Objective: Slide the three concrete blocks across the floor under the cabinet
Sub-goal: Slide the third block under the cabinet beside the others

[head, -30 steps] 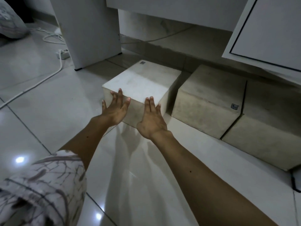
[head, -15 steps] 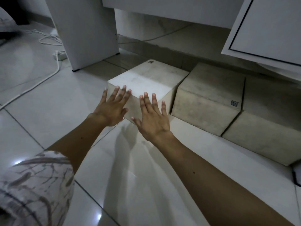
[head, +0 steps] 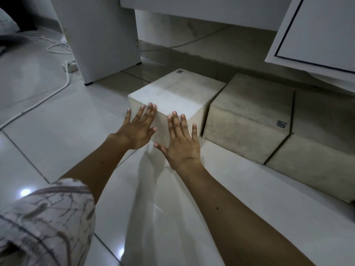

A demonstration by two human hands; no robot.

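Glossy tiled floor carries three concrete blocks, white cable.

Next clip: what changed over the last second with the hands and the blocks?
Both hands came off the near face of the left block: left hand and right hand now hover with fingers spread, seemingly no longer pressing. The block ended slightly further under the cabinet. The middle block and right block stayed put.

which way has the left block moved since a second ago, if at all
Yes: the left block slid slightly away from the person, further back, judged against the foot of the white cabinet panel.
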